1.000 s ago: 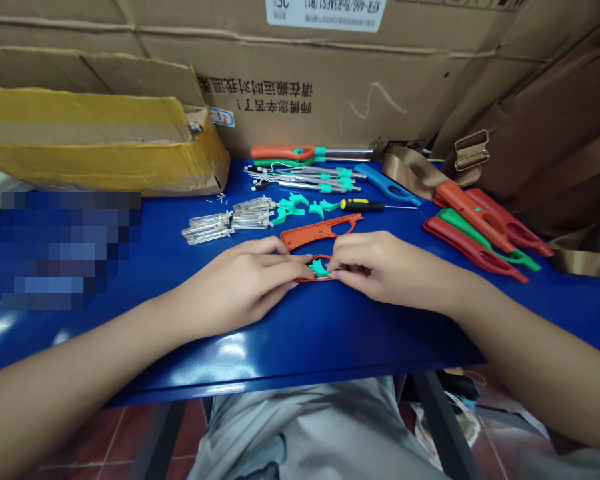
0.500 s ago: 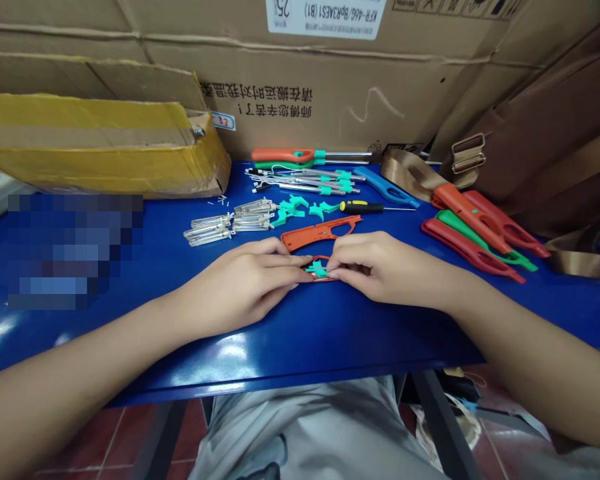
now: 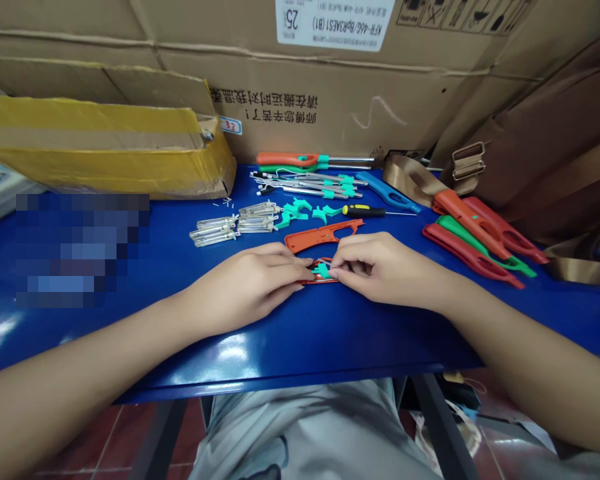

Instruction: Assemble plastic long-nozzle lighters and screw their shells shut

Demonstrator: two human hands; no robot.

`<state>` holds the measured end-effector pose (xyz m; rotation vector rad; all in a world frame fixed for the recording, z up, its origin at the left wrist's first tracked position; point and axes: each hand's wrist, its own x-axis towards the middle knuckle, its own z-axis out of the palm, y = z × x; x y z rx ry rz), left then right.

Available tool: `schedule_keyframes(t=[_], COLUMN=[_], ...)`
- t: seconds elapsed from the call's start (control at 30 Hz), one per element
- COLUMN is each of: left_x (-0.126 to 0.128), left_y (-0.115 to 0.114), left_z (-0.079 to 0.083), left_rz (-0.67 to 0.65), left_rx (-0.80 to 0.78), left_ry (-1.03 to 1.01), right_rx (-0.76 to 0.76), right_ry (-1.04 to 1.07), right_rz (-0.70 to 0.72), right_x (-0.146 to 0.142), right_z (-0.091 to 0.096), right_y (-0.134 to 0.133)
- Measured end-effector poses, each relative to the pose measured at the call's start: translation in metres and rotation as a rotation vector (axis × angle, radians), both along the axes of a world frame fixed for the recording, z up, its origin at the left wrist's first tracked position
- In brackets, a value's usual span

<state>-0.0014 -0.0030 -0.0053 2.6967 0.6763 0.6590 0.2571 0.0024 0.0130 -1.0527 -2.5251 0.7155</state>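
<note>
An orange-red lighter casing half (image 3: 325,281) lies on the blue table, mostly covered by my hands. My left hand (image 3: 250,280) is closed over its left end, fingertips beside a teal trigger piece (image 3: 323,270) seated in the shell. At the right end, my right hand (image 3: 387,267) pinches with thumb and forefinger; what lies between those fingertips is too small to make out. Just beyond my hands rests another orange casing half (image 3: 307,239), inner side up. Behind it are loose teal triggers (image 3: 294,210) and clear fuel tanks (image 3: 215,231).
A yellow-black screwdriver (image 3: 364,211) lies behind the shells. Farther back are metal lighter tubes (image 3: 330,185) with wires and an orange lighter (image 3: 287,159). Coloured casings (image 3: 473,220) pile up at right, near a brown strap (image 3: 410,177). A taped carton (image 3: 105,160) stands at back left.
The view has shifted slightly, so everything sits a little lower and to the right. Both hands keep nearly the same pose at the casing half.
</note>
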Motion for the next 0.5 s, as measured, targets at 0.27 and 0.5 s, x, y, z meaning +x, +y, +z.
schedule_keyframes(t=[0.27, 0.5], left_x=[0.001, 0.002], left_y=[0.001, -0.002], left_z=[-0.002, 0.001], left_rz=[0.015, 0.023], left_rx=[-0.077, -0.059], left_ry=[-0.033, 0.011], right_rx=[0.024, -0.024], right_ry=[0.011, 0.03], right_rz=[-0.047, -0.215], right_x=[-0.002, -0.008], right_z=[-0.004, -0.012], right_y=[0.001, 0.002])
